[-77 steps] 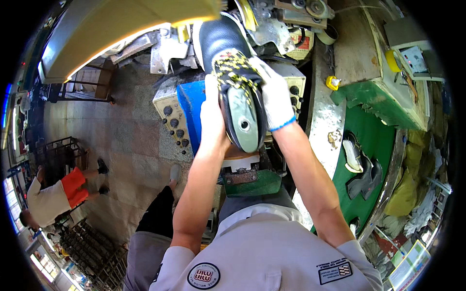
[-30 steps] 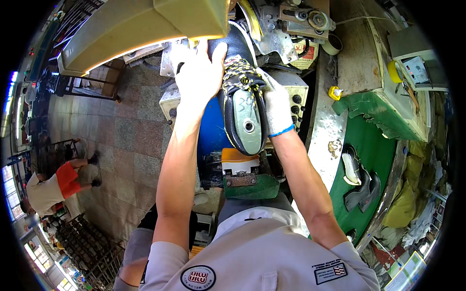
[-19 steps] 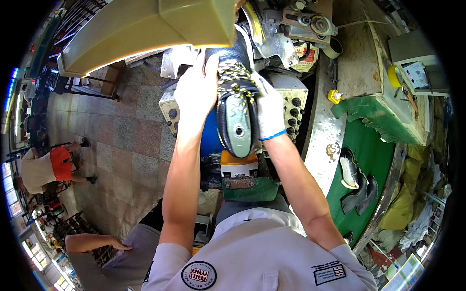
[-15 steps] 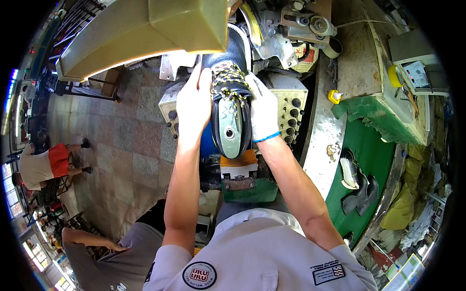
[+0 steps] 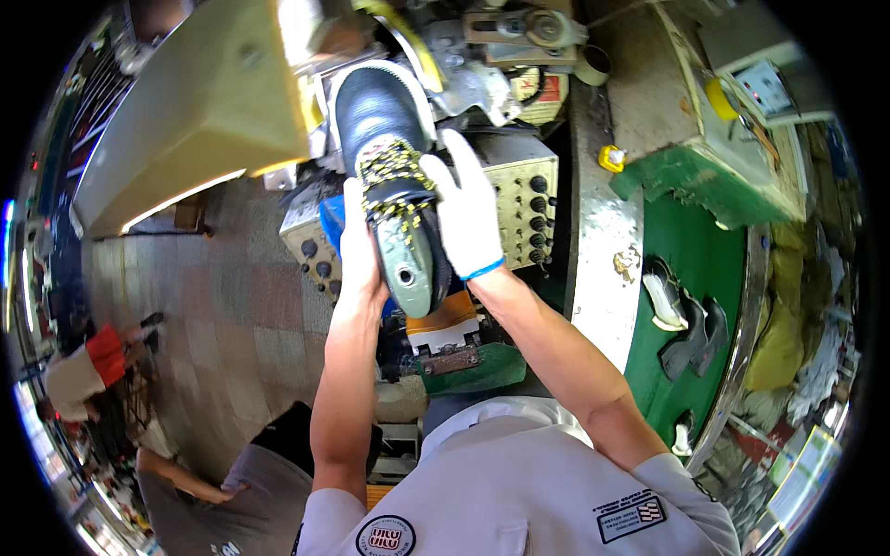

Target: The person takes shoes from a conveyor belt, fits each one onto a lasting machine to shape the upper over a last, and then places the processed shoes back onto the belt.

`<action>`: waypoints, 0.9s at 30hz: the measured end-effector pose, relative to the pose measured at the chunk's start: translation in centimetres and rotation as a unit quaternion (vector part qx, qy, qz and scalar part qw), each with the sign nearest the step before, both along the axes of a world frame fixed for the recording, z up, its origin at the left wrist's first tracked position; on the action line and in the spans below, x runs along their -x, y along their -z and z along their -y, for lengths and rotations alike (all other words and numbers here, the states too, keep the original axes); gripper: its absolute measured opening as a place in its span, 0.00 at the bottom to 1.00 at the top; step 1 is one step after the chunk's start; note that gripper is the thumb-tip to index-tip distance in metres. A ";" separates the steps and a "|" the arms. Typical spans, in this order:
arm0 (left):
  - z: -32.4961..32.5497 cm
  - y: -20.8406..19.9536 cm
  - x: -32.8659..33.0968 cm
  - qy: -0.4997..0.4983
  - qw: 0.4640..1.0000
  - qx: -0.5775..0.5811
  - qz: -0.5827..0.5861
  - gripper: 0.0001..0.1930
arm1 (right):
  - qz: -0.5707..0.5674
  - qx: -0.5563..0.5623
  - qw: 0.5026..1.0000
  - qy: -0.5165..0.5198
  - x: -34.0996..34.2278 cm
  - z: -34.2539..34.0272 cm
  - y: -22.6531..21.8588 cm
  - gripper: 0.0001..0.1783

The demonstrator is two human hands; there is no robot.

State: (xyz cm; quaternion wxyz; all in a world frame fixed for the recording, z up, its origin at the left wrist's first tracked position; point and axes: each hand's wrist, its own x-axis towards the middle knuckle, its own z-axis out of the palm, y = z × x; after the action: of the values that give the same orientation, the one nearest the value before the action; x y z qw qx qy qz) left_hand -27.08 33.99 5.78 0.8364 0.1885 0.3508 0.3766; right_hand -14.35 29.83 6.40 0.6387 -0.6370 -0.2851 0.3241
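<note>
A black lace-up shoe upper (image 5: 378, 107) with yellow-and-black laces sits on a grey-green shoe last (image 5: 405, 259), tilted with its toe up and to the left. My left hand (image 5: 360, 246) is closed round its left side near the ankle; the fingers underneath are hidden. On my right hand (image 5: 468, 208) is a white glove with a blue cuff band. Its fingers stretch out and apart along the shoe's right side, close to or touching the laces. Behind the toe stands a machine with metal plates (image 5: 468, 79).
A large beige machine cover (image 5: 199, 120) hangs at upper left. Control boxes with black knobs (image 5: 524, 199) flank the shoe. Shoe parts (image 5: 691, 324) lie on a green surface (image 5: 663, 389) at right, below a wooden cabinet (image 5: 640, 102). Another person (image 5: 222, 496) is at lower left.
Both hands and the shoe have shifted left in the picture, and the shoe has tilted left, showing more of its toe. The right hand's fingers have spread from the shoe. The whole view has turned slightly.
</note>
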 end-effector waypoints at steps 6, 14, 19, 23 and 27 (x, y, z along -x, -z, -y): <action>0.7 0.7 -2.0 -0.041 0.996 -0.032 -0.073 0.30 | -0.112 -0.070 0.981 -0.142 -2.8 -1.7 0.3 0.32; -0.7 1.6 0.2 -0.028 0.998 -0.015 -0.047 0.31 | -0.126 0.014 0.990 -0.055 0.2 -0.4 -1.1 0.25; -0.2 -0.2 -1.2 -0.010 0.997 -0.023 -0.069 0.31 | -0.150 -0.014 0.988 -0.015 0.0 -0.2 0.8 0.23; -0.3 0.5 -0.7 0.002 0.998 -0.021 -0.066 0.31 | -0.172 -0.006 0.985 -0.024 0.5 0.2 0.1 0.18; -0.2 0.5 -0.9 -0.003 0.996 -0.035 -0.081 0.31 | -0.213 0.009 0.976 -0.032 0.2 -0.1 0.6 0.18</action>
State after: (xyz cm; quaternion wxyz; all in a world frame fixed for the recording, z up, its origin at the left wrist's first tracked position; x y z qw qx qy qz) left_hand -26.17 34.16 5.32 0.7969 0.2461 0.4050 0.3747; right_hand -14.58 29.93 5.84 0.6682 -0.5498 -0.1594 0.4752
